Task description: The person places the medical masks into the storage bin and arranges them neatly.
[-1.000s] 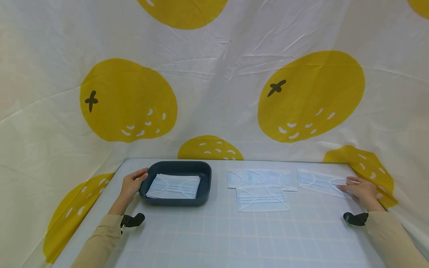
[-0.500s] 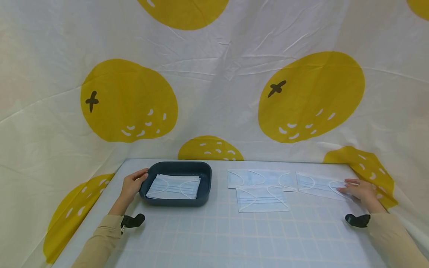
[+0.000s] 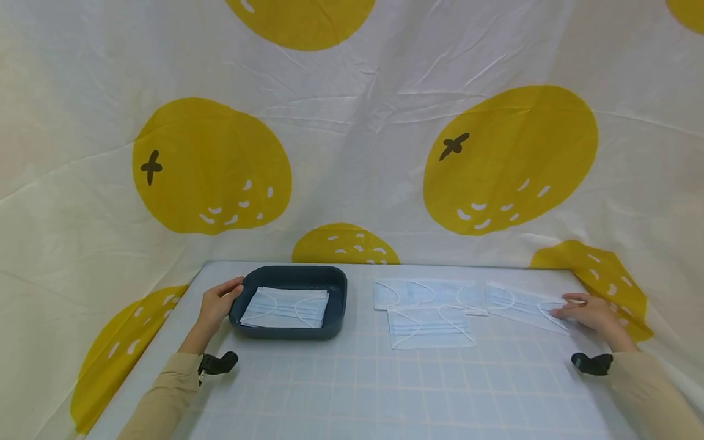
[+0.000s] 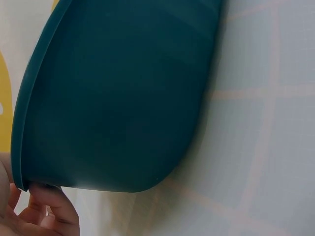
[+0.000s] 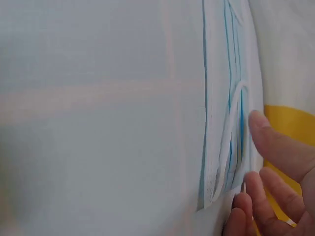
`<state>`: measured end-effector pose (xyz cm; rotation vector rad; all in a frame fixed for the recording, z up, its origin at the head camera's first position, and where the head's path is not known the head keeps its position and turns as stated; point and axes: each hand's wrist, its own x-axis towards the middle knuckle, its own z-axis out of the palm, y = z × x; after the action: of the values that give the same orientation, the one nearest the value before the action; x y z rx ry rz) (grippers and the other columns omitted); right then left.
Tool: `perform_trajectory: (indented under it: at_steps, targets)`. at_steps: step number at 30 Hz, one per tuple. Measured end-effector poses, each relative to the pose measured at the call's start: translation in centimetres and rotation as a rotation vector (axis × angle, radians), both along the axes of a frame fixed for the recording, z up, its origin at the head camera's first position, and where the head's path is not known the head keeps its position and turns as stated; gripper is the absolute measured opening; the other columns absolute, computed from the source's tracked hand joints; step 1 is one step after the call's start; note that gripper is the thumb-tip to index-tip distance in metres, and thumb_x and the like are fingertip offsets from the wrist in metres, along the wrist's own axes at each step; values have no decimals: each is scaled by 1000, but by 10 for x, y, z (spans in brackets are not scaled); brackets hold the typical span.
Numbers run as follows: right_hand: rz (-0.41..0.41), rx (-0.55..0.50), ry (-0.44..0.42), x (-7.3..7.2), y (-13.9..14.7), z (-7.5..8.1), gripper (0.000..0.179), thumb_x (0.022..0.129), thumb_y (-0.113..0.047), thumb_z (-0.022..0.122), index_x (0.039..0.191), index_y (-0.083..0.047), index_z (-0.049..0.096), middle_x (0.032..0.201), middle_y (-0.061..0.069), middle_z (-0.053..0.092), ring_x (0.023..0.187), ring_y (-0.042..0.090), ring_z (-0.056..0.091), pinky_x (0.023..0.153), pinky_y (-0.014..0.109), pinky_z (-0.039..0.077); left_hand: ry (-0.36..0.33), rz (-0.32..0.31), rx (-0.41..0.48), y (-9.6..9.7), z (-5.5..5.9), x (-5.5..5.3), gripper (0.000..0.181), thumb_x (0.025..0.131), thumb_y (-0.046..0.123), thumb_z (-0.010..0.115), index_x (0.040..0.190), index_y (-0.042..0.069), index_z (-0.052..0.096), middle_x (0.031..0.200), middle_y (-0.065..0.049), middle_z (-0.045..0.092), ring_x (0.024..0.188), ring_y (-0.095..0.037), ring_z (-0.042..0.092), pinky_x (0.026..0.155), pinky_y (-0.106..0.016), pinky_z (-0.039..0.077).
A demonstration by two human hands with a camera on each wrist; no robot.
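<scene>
My left hand (image 3: 213, 307) grips the left rim of a dark teal basin (image 3: 286, 332), which also fills much of the left wrist view. A stack of light blue pleated face masks (image 3: 288, 305) lies inside the basin. At the right, my right hand (image 3: 591, 313) is beside the ear-loop end of a face mask (image 3: 525, 305) lying flat and slightly slanted. In the right wrist view, thumb and fingers (image 5: 283, 147) are apart at that mask's end, with nothing pinched between them.
Several more face masks (image 3: 431, 327) lie overlapping on the table, right of the basin. The table (image 3: 385, 391) has a pale checked cover. Behind it hangs a white curtain (image 3: 352, 153) with yellow fruit shapes. Each wrist wears a black camera.
The rightmost mask has shifted a little left, against the other masks, and settled on the table. My right hand has let go and drawn slightly right. The left hand and basin stay put.
</scene>
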<state>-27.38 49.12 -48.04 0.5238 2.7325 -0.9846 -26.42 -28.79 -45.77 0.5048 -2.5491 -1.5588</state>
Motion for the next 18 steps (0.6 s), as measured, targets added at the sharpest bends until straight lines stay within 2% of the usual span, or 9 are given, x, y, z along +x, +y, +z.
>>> perform_trajectory:
  at_steps: [2, 5, 7, 11, 12, 13, 14, 16, 18]
  targets:
    - [-18, -6, 4, -1, 0, -1, 100, 78, -60, 69, 142, 8, 33, 137, 38, 38, 115, 51, 37, 96, 65, 35, 11, -2, -1, 0, 0, 1, 44, 100, 24, 50, 140, 5, 49, 144, -19, 48, 130, -32, 46, 108, -44, 40]
    - [-59, -23, 21, -3, 2, -5, 98, 80, -59, 68, 144, 7, 31, 142, 38, 29, 119, 51, 33, 101, 67, 31, 17, 26, 4, 0, -2, -1, 44, 100, 25, 52, 138, 5, 51, 143, -19, 49, 129, -31, 47, 107, -40, 43]
    - [-60, -20, 37, -5, 5, -9, 96, 81, -56, 68, 144, 7, 32, 142, 38, 28, 119, 51, 32, 102, 68, 29, 36, 46, -13, -8, -17, -10, 45, 99, 31, 53, 137, 7, 53, 141, -18, 52, 126, -30, 50, 103, -35, 47]
    - [-28, -14, 73, -4, 6, -11, 94, 80, -56, 69, 141, 7, 36, 136, 38, 38, 111, 48, 38, 95, 63, 35, 22, 29, -16, -8, -15, -9, 44, 100, 28, 52, 138, 7, 52, 141, -18, 51, 126, -30, 50, 100, -31, 49]
    - [-20, -16, 82, -3, 7, -11, 94, 80, -57, 69, 140, 8, 38, 132, 38, 41, 109, 47, 39, 92, 61, 36, 27, 26, -21, -8, -15, -8, 44, 100, 28, 52, 138, 7, 52, 141, -18, 52, 125, -29, 51, 96, -26, 50]
    - [-11, -15, 91, -2, 7, -10, 93, 80, -57, 69, 138, 9, 39, 128, 38, 43, 106, 46, 41, 89, 59, 37, 16, 17, -11, -4, -7, -4, 43, 100, 24, 51, 139, 6, 51, 142, -19, 50, 126, -30, 50, 96, -26, 50]
    - [-4, -16, 95, -2, 6, -9, 93, 80, -57, 69, 138, 9, 40, 125, 38, 45, 104, 44, 41, 87, 57, 37, 12, 10, -10, 0, 1, 2, 42, 100, 22, 51, 139, 5, 50, 142, -20, 49, 127, -30, 49, 93, -21, 50]
    - [-9, -20, 95, -2, 7, -10, 92, 80, -58, 68, 137, 8, 41, 121, 36, 47, 103, 43, 40, 86, 56, 37, 17, 7, -19, 0, 1, 1, 42, 100, 22, 52, 138, 5, 51, 142, -19, 50, 127, -29, 49, 83, -12, 49]
    - [-12, -19, 100, -2, 8, -11, 91, 80, -59, 68, 136, 9, 42, 114, 34, 50, 101, 43, 39, 83, 53, 36, 19, 6, -23, -1, 1, 1, 42, 100, 22, 52, 138, 5, 51, 142, -19, 50, 127, -29, 49, 84, -11, 49]
